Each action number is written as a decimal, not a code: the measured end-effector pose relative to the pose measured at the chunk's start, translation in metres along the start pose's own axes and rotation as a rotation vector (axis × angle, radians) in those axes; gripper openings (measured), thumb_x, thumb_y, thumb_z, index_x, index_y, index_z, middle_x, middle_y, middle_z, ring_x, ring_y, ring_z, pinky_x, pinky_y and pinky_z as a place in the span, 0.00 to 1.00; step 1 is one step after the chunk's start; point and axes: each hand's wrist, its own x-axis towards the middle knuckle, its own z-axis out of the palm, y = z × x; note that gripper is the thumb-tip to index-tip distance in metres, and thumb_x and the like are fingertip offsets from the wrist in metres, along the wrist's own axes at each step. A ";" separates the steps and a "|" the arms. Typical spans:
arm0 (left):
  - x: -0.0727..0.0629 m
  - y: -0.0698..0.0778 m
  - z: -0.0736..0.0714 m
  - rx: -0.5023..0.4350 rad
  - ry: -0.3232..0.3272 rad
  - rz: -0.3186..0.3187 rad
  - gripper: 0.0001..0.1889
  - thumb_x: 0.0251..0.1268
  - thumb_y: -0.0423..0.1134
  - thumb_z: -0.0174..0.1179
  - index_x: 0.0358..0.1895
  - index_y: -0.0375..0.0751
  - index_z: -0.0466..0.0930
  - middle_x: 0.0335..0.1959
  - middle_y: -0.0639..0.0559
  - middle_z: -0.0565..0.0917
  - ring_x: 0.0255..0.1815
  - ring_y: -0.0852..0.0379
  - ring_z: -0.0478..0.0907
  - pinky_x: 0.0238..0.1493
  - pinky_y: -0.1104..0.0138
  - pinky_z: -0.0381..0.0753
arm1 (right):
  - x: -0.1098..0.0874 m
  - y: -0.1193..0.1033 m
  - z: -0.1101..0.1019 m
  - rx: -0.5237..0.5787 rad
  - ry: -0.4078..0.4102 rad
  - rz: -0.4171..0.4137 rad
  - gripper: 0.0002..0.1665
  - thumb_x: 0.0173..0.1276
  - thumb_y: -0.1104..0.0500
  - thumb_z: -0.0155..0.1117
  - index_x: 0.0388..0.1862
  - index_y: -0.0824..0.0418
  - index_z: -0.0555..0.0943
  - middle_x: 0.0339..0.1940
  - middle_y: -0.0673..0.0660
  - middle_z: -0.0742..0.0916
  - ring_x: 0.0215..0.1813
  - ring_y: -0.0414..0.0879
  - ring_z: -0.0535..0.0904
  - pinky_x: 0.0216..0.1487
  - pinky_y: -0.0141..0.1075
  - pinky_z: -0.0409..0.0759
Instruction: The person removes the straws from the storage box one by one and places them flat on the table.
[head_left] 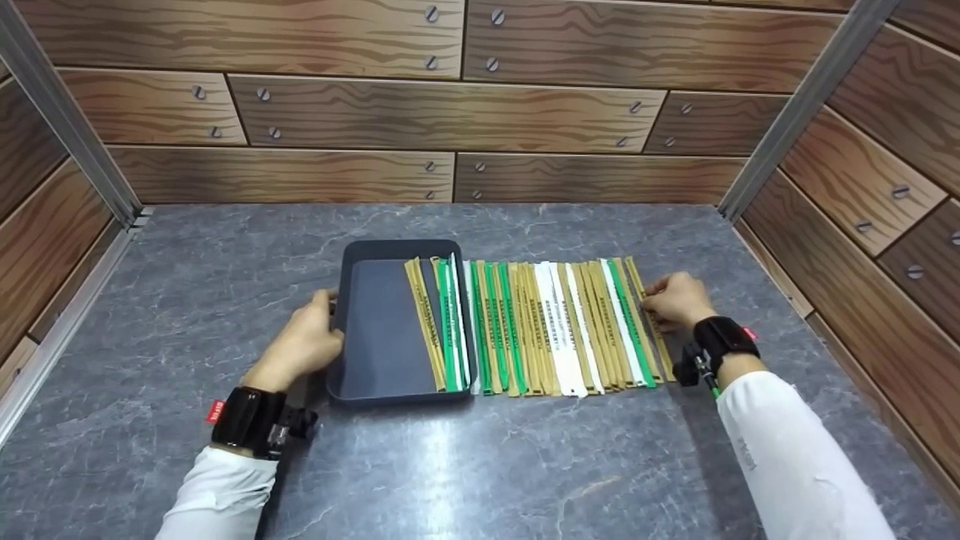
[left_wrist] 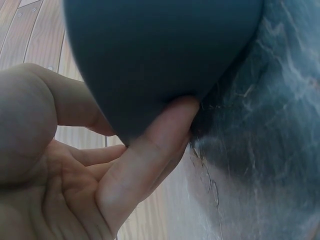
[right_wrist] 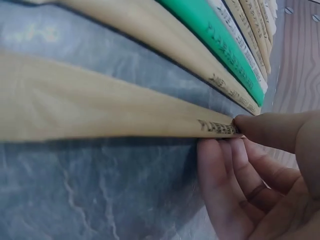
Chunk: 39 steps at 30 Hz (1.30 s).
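My left hand [head_left: 304, 341] grips the left side of a dark grey rectangular tray [head_left: 375, 399]; in the left wrist view its fingers and thumb close about the tray's outer wall [left_wrist: 150, 50]. Several slim wrapped straws [head_left: 452, 330], tan, green and white, lie inside along the tray's right side. To the right of the tray, a long row of similar straws [head_left: 536, 330] lies side by side on the table. At that row's right end, my right hand [head_left: 679, 300] pinches a tan wrapped straw [right_wrist: 125, 112] with black print between thumb and fingers, slightly apart from its neighbours.
The grey marbled tabletop [head_left: 540, 465] carries everything. Wood-patterned panels [head_left: 450, 112] stand behind and at both sides, with metal posts [head_left: 810, 97] at the back corners. Each wrist wears a black band [head_left: 247, 424] with a small camera.
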 end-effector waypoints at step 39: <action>-0.001 0.000 -0.001 -0.007 -0.003 0.007 0.35 0.61 0.23 0.50 0.74 0.21 0.57 0.65 0.23 0.76 0.65 0.30 0.76 0.67 0.42 0.76 | -0.025 -0.179 0.063 -0.098 0.016 -0.384 0.26 0.72 0.61 0.62 0.67 0.69 0.77 0.59 0.66 0.85 0.58 0.59 0.83 0.61 0.50 0.83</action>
